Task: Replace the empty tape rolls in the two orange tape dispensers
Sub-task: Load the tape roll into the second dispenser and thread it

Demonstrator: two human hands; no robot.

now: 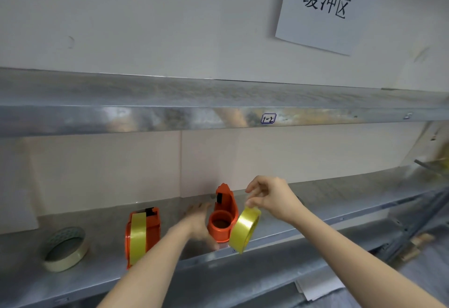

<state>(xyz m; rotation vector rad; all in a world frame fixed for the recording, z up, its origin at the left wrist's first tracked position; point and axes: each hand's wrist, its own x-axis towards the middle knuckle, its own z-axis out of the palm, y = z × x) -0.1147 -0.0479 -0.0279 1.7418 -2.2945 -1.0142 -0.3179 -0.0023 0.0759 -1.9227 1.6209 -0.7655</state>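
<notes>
Reading the head view, I count one unit finished: the left orange dispenser [143, 235] stands on the metal shelf [107, 232] with a loaded yellow roll [137, 237] already seated in it. The right orange dispenser [224, 210] lies near it, its hub bare and facing up. My right hand [269, 198] pinches the new yellow tape roll [244, 230] by its upper rim. The roll hangs tilted just beside that hub and is not yet over it. My left hand [199, 225] lies against this dispenser's left side, but blur prevents me from telling whether it grips. A pale tape roll [65, 249] lies well apart, at far left. Remaining, in my judgement: seat the roll and thread its end.
</notes>
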